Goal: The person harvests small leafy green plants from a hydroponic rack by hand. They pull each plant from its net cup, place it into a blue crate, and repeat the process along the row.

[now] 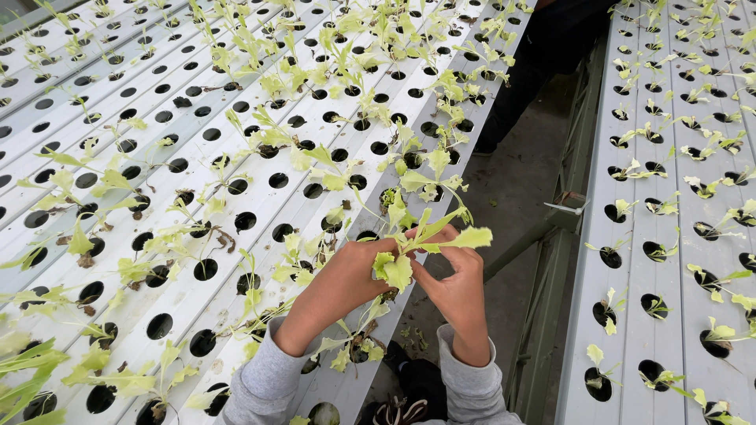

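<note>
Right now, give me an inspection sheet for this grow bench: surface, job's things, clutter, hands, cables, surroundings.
Surface: white channel bench with rows of round holes; many hold seedlings, many are vacant.
Job's things: pale green lettuce seedling held between both hands above the bench edge.
Clutter: brown dried leaf bits lie on the channels.
Hands: left hand and right hand both grip the seedling; grey sleeves.
Cables: nothing seen.
Surroundings: second white bench on the right, concrete aisle between, another person's dark-clothed legs at top.
</note>
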